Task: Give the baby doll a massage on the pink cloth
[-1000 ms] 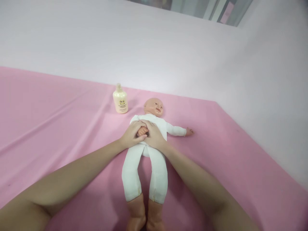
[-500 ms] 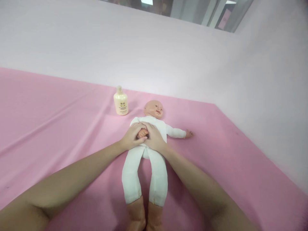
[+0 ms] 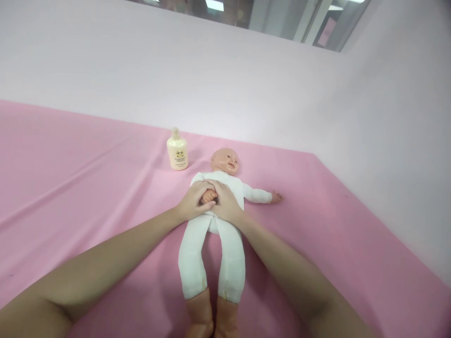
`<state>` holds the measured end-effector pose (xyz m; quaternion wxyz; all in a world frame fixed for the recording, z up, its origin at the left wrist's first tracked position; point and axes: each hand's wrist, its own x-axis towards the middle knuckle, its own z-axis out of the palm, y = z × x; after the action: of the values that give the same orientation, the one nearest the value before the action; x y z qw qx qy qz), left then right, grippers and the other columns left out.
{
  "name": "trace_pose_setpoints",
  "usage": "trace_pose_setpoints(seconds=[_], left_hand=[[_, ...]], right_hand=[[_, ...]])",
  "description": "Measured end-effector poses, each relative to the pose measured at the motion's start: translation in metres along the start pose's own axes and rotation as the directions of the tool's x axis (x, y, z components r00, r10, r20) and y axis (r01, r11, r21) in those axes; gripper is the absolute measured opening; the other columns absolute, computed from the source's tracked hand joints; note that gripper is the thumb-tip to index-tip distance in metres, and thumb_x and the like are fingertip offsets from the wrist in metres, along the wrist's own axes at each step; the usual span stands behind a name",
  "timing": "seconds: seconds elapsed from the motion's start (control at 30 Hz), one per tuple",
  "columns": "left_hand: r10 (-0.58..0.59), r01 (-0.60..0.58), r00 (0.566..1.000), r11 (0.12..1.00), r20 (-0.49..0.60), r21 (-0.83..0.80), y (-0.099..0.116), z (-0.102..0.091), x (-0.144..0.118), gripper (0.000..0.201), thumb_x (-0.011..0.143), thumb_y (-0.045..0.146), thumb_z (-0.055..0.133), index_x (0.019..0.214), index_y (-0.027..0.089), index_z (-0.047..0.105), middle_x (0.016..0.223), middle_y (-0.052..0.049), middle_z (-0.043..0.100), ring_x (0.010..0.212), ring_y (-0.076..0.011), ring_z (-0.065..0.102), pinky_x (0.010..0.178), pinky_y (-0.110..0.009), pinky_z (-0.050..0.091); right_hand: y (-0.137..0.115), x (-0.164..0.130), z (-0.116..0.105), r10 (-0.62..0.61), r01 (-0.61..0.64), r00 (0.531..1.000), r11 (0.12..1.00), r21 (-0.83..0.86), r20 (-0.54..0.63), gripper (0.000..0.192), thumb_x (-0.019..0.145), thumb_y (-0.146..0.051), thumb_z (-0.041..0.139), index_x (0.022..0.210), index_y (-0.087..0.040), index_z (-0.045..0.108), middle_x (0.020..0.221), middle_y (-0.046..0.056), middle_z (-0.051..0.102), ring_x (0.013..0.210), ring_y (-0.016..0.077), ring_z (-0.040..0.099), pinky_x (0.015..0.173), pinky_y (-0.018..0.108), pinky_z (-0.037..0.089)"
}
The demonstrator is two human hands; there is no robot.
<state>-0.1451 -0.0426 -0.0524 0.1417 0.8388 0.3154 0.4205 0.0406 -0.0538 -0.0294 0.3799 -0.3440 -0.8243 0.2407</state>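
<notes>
A baby doll [image 3: 230,260] with a white cloth body lies on its back on a pink sheet [image 3: 105,197], head at the far end and feet towards me. My left hand [image 3: 194,199] and my right hand [image 3: 227,201] meet over its belly, fingers curled round one of the doll's arms. The doll's small hand [image 3: 209,196] shows in the gap between my thumbs and fingers. Most of that arm is hidden under my hands. The doll's other arm [image 3: 259,194] stretches out to the right on the sheet.
A pale yellow pump bottle [image 3: 178,152] with a printed label stands left of the doll's head. Behind the sheet rises a white wall [image 3: 211,80], which also runs down the right side. A window [image 3: 275,19] shows at the top.
My hands keep the same hold on the doll's arm. The whole view has shifted very slightly; the doll and bottle stay in place.
</notes>
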Motion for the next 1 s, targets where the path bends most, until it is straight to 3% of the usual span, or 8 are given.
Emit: trace_pose_setpoints(seconds=[1.0], left_hand=[[0.007,-0.007,1.000,1.000,-0.007,-0.006,0.0002,-0.0001,-0.0005,0.032,0.093,0.048,0.059,0.112,0.022,0.062,0.104,-0.009,0.070,0.097,-0.0284,0.064,0.093,-0.046,0.050]], right_hand=[[-0.0007,0.0006,-0.0005,-0.005,0.005,1.000,1.000,0.006,0.006,0.064,0.080,-0.026,0.071,0.143,-0.021,0.056,0.141,0.012,0.070,0.127,0.0311,0.065,0.115,0.051,0.045]])
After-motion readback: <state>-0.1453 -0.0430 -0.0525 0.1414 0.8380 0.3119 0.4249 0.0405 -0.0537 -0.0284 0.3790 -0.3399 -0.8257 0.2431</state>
